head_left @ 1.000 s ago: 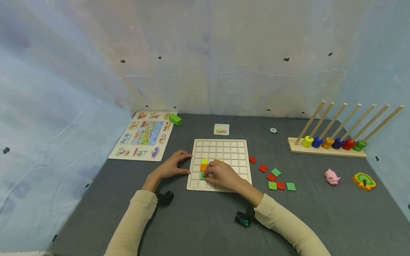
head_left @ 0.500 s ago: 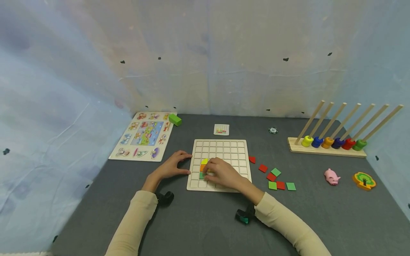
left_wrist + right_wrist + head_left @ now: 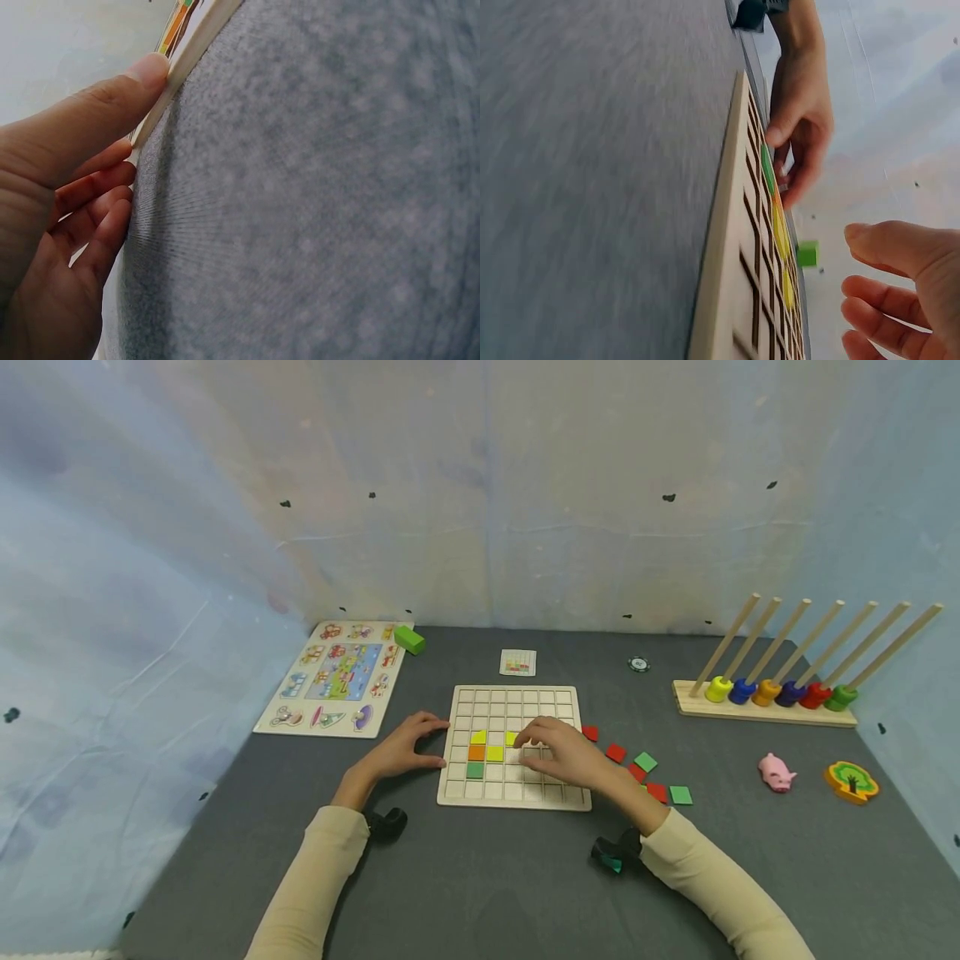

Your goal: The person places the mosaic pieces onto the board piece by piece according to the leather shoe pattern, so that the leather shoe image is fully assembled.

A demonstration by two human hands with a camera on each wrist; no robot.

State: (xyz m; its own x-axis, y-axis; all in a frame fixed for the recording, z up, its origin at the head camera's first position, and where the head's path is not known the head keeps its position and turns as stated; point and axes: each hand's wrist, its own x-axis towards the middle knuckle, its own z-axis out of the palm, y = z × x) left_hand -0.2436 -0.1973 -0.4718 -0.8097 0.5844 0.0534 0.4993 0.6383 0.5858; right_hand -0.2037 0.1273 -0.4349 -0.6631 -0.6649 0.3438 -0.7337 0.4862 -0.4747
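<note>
Right hand (image 3: 567, 753) shifted right off green tile (image 3: 475, 770), no legible writing

Pale wooden grid board (image 3: 517, 697) ruled into squares, carrying yellow tiles (image 3: 495, 752), one orange tile (image 3: 476, 752) and one green tile (image 3: 475, 770). Loose red and green tiles (image 3: 645, 763) scattered on the dark grey worktop (image 3: 480, 877). Cream sleeves (image 3: 315, 868) above bare hands. Picture puzzle (image 3: 337, 677) in mixed bright colours; lime-green block (image 3: 409, 639) on its corner. Natural wood peg rack (image 3: 757, 714) with yellow, blue, orange, navy, red, green rings. Pink pig (image 3: 776, 773). Green-and-orange tree piece (image 3: 852, 782). Pale blue, mottled backdrop (image 3: 150, 527).
</note>
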